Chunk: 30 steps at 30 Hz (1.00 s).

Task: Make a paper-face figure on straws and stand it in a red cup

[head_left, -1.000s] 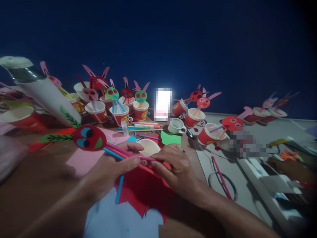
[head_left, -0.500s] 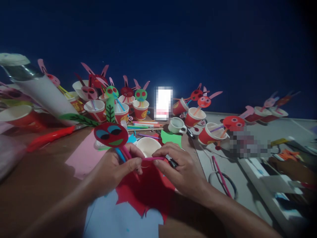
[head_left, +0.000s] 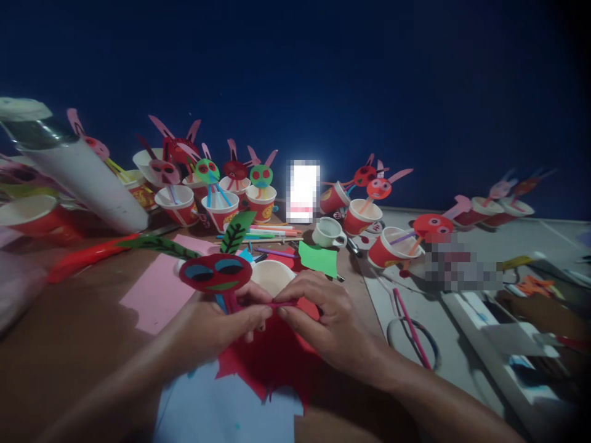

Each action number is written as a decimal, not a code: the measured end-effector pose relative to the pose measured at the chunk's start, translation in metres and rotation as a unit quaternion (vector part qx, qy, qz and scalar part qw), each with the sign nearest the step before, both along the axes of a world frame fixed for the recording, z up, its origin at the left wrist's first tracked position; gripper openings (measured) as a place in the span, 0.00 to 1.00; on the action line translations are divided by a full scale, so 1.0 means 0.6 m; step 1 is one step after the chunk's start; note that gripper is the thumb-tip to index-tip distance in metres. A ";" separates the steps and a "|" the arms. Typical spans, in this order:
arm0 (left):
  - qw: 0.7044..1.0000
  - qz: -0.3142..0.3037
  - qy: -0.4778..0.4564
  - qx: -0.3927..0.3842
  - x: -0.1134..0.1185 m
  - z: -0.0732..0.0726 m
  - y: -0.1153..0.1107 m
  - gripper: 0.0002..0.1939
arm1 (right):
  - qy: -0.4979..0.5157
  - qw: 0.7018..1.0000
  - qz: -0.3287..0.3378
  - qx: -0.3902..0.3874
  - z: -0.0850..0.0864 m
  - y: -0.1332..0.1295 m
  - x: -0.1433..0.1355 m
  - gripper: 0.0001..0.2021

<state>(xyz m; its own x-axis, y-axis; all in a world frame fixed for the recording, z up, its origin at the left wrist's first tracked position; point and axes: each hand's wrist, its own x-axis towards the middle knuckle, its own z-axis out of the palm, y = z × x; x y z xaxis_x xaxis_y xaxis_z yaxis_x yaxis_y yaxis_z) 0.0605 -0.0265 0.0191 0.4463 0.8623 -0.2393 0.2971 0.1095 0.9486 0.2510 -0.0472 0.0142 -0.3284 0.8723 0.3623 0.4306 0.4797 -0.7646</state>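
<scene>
Bending or pressing a short pink stretch of straw (head_left: 282,303) looks like the step in hand: the left hand (head_left: 217,323) and the right hand (head_left: 335,317) meet thumb to thumb, each closed to a tight pinch, with the straw between their fingertips. The left hand also seems to steady the stems under a red paper face (head_left: 215,272), which sits just left of the pinch, with leaf-marked green ears (head_left: 237,232) rising above it. Any next move calls for small, even finger pressure and care to keep the face from being crumpled. Below the grip lie torn red paper (head_left: 281,366) and, nearer the body, a pale sheet (head_left: 226,409). Just beyond the grip is a white-rimmed cup (head_left: 272,275), partly covered by the fingers; farther on are green paper (head_left: 318,258), a pale mug (head_left: 329,232) and markers (head_left: 274,231). Farther still, paper cups (head_left: 221,210) bearing more faces flank a glowing screen (head_left: 303,189), pixelated beyond reading, before a dark blue wall (head_left: 295,74). The fingers hide where the pink piece ends and whether it joins the stems; the blue straw (head_left: 220,302) beneath the face is mostly covered, and a blurred patch masks something far right.
</scene>
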 end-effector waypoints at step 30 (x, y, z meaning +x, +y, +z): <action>0.983 0.041 -0.009 0.181 0.039 0.005 0.032 0.07 | 0.028 0.995 0.052 -0.077 -0.102 0.054 0.017 0.34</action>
<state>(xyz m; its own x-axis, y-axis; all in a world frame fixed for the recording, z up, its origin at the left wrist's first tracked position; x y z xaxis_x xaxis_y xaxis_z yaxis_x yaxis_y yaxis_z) 0.0839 -0.0071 0.0224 0.3732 0.9226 0.0977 0.2836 -0.2138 0.9348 0.2611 -0.0145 -0.0469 -0.4034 0.8810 0.2473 0.3389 0.3949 -0.8539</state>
